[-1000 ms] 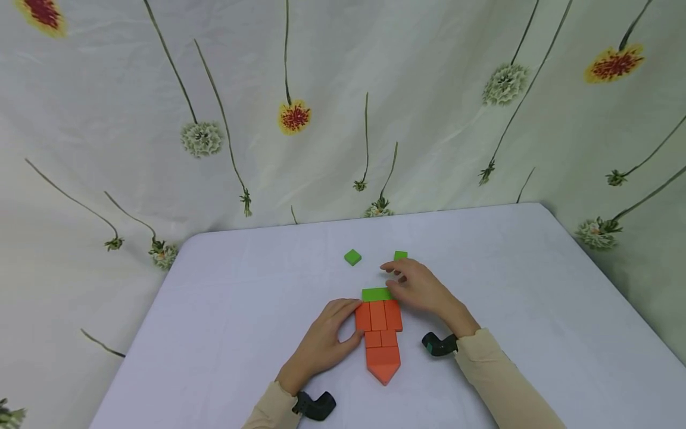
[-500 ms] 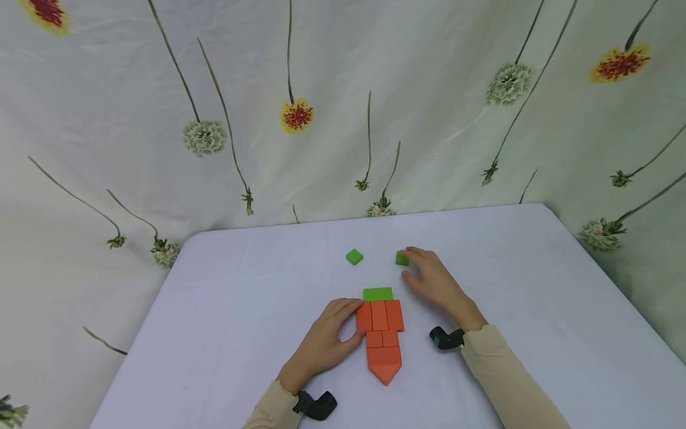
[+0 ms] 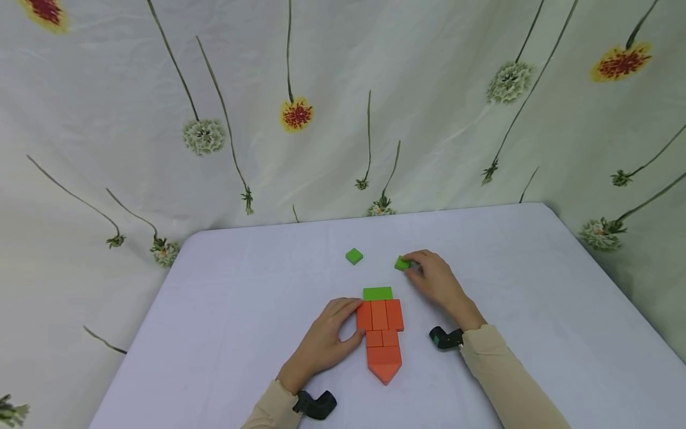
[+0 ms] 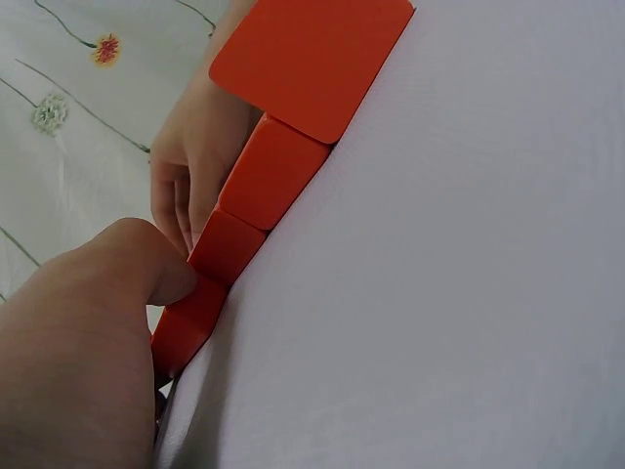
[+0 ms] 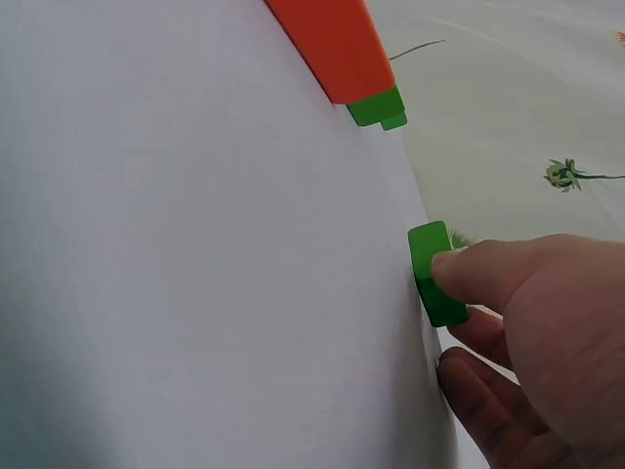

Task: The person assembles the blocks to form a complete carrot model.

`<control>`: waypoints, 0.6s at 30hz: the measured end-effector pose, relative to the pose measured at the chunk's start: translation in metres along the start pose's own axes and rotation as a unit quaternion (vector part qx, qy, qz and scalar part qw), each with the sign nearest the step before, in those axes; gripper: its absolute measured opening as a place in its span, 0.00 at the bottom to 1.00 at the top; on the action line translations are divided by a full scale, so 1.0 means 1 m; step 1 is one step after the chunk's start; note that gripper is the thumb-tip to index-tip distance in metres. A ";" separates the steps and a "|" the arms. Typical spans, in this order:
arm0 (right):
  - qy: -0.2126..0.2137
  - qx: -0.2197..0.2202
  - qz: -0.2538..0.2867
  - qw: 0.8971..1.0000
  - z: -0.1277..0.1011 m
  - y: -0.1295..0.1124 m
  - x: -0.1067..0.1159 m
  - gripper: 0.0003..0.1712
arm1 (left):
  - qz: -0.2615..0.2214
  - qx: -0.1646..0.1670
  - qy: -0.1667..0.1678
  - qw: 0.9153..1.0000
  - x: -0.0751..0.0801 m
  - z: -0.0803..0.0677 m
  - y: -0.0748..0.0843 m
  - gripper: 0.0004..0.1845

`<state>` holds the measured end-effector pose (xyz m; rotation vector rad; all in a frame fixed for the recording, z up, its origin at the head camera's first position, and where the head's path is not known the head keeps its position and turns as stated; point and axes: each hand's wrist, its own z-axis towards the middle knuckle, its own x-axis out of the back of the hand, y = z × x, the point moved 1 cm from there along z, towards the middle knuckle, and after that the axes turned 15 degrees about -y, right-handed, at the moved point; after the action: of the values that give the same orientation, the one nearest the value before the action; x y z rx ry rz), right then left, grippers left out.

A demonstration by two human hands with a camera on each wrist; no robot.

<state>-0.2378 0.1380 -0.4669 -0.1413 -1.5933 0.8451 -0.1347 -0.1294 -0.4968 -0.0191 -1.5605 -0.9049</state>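
Flat orange blocks lie together in a carrot shape at the table's middle front, with a green rectangular block across their far end. My left hand rests against their left side, and its thumb touches the orange blocks. Beyond and to the right, my right hand pinches a small green block. The right wrist view shows the thumb on this green block with a finger below it. Another small green block lies loose to the left.
The white table is backed and flanked by a flower-printed cloth. Its right edge runs close to the cloth. Black wrist cameras sit on both forearms.
My right hand left the green rectangular block, reached out to the small green block on the right and took it between thumb and fingers. The left hand stayed put.
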 end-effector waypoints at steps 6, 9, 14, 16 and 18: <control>-0.021 -0.020 0.032 0.999 0.000 -0.003 0.002 0.22 | 0.002 0.003 -0.002 1.000 0.000 0.000 0.000 0.30; -0.030 -0.022 0.043 0.998 -0.001 -0.006 0.002 0.21 | 0.001 0.003 -0.002 1.000 0.000 0.000 0.000 0.30; -0.048 -0.007 0.058 0.997 -0.001 -0.009 0.003 0.20 | -0.001 0.005 -0.001 1.000 0.000 0.000 0.000 0.30; -0.058 0.003 0.060 0.996 -0.002 -0.010 0.003 0.20 | -0.002 0.004 0.000 1.000 0.000 0.000 0.000 0.30; -0.072 0.010 0.064 0.995 -0.003 -0.011 0.003 0.20 | -0.003 0.003 -0.001 1.000 -0.001 0.000 0.000 0.30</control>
<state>-0.2317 0.1328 -0.4578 -0.1719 -1.7239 0.9890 -0.1345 -0.1292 -0.4974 -0.0118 -1.5655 -0.9044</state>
